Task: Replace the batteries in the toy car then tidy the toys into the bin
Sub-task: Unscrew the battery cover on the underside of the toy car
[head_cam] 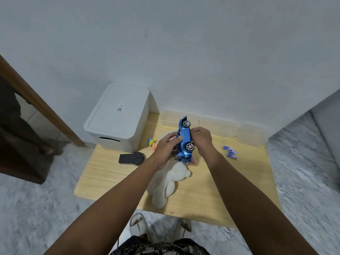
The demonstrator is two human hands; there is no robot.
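My left hand (168, 144) and right hand (200, 139) both grip the blue toy car (184, 139) on its side; I should turn its underside up, holding steady.

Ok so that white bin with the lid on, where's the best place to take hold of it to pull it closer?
Grip the white bin by the dark handle slot in its near end wall, coming from the front with fingers hooked in. That recess faces the person; the lid and walls look smooth, offering little else to hold.
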